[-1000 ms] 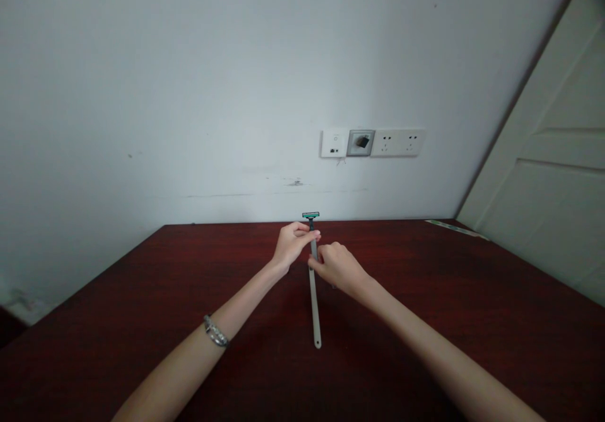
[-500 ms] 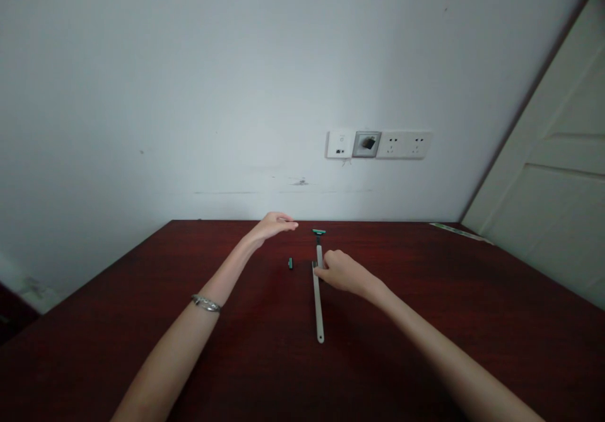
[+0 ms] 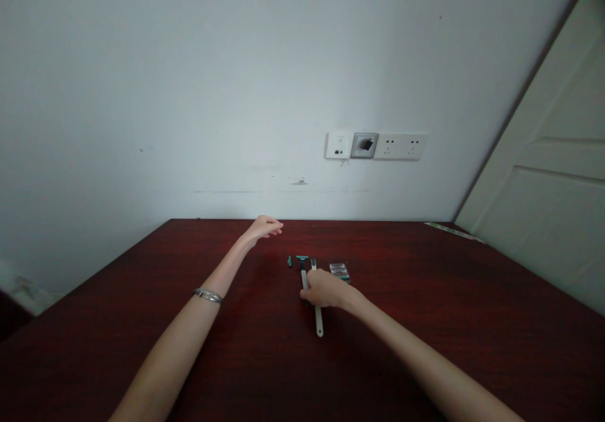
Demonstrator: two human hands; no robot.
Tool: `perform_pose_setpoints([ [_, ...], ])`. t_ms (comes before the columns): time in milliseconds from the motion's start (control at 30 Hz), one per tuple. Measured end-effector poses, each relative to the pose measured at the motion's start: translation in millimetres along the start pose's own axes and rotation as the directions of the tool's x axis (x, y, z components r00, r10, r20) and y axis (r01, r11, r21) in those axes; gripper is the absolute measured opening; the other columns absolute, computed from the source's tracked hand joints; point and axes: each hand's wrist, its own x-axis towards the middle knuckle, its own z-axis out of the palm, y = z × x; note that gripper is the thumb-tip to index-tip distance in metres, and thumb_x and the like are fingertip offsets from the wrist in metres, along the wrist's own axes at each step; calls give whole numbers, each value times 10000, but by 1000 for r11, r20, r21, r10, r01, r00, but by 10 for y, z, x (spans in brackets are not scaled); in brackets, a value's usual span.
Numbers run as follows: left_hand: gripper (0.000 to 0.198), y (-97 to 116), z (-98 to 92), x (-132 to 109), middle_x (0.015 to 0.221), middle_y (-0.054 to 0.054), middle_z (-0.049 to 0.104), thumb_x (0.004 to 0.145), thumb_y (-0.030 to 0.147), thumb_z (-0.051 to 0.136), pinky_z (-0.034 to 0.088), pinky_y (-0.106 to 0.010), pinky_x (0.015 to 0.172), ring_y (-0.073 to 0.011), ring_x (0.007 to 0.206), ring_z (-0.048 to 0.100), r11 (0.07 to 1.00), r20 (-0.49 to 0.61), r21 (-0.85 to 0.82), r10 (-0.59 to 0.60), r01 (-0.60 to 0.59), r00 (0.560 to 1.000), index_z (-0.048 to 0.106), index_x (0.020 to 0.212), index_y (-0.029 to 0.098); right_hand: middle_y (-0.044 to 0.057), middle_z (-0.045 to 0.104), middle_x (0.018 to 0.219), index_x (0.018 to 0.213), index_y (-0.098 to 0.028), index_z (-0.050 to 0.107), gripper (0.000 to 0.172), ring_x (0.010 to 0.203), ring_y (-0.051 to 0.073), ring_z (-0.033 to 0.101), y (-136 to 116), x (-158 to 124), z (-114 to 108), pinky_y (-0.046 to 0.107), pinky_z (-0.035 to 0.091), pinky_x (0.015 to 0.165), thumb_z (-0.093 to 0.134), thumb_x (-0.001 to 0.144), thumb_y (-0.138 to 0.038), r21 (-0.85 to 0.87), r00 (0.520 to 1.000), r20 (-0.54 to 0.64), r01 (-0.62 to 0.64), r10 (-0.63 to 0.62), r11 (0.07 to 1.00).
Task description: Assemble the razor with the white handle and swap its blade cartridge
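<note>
My right hand (image 3: 324,288) is closed around the handle of a razor (image 3: 304,277), whose green-and-black head points toward the wall. Beneath that hand, partly hidden, lies a long pale handle (image 3: 319,322) with a hole at its near end and a dark far tip. A small green-and-black razor cartridge (image 3: 290,261) rests just left of the razor's head. To the right of the hand is a clear plastic cartridge case (image 3: 339,271). My left hand (image 3: 265,227) hovers over the far part of the table, fingers loosely bent and apart, holding nothing.
The dark red wooden table (image 3: 236,359) stands against a white wall. A row of wall sockets (image 3: 375,146) sits above its far edge. A flat pale strip (image 3: 454,230) lies at the far right corner, beside a white panelled door (image 3: 558,176).
My right hand has brought the razor nearer and to the left, level with the loose cartridge. The clear case, formerly hidden, now shows. My left hand has drawn slightly left.
</note>
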Motion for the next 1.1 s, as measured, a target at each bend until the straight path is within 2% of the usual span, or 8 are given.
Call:
perform_pose_setpoints([
  [200,320,-82,-18,65,915,-95,717,679,434,613,423,-260,676,-197,864,639,997,21,68,-25,24,999,657,844,164,220,698,944,927,-80,692,319,888,308,670,-68,-24,27,322,492,670,504,738,-254,-36,998,54,15,-13,999],
  [433,326,-145,-19,125,924,-91,718,693,443,593,439,-258,682,-191,873,646,995,24,89,-45,43,999,637,860,167,219,690,975,959,-86,678,332,924,320,660,-125,7,42,356,502,721,507,739,-266,-30,996,84,7,-5,1000],
  [700,293,-173,-17,136,916,-84,720,716,415,560,445,-249,669,-179,848,654,993,28,105,-49,46,998,622,862,168,212,686,977,954,-93,673,330,922,321,657,-129,-1,51,344,497,700,492,748,-277,-10,997,71,3,-2,1000],
  [1100,263,-176,4,133,896,-82,724,726,372,541,444,-247,666,-181,855,659,989,29,130,-70,65,997,618,879,172,182,711,846,882,-93,697,299,846,278,674,-76,18,45,298,487,659,497,758,-277,-3,996,86,9,-9,1000],
])
